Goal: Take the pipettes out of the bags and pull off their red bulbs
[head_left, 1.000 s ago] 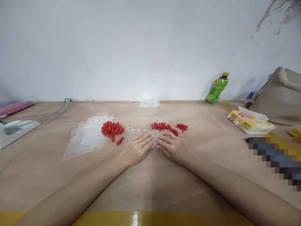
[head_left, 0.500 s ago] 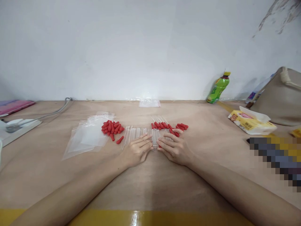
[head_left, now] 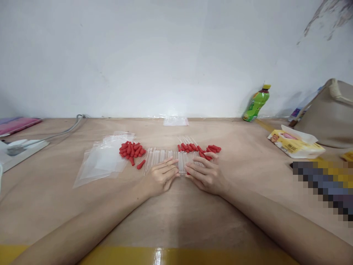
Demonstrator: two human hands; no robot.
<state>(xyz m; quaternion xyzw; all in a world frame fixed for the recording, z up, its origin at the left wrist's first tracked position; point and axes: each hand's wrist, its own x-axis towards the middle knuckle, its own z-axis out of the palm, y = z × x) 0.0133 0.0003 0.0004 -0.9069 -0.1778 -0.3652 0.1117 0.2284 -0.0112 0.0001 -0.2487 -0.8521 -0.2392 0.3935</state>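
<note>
My left hand [head_left: 162, 177] is low over the front of a row of clear glass tubes [head_left: 157, 156], fingers together and thumb tucked under. A thin clear tube seems to run sideways from its fingertips toward my right hand [head_left: 206, 176]. That hand is closed, with a bit of red rubber bulb [head_left: 188, 172] showing at its fingertips; the fingers hide most of it. A pile of red rubber bulbs [head_left: 131, 149] lies left of the tubes. Behind my right hand, several glass droppers with red bulbs [head_left: 188, 147] lie side by side, more red bulbs [head_left: 213, 148] beside them.
Clear plastic bags [head_left: 102, 158] are spread at the left, and another bag [head_left: 175, 121] lies by the wall. At the right are a green bottle [head_left: 256, 105], a yellow tissue pack [head_left: 296, 143] and a beige bag [head_left: 325, 114]. A grey cable [head_left: 66, 129] crosses the back left.
My right hand has shifted very slightly right, widening the gap between the hands a little. My left hand and the things on the table look unmoved.
</note>
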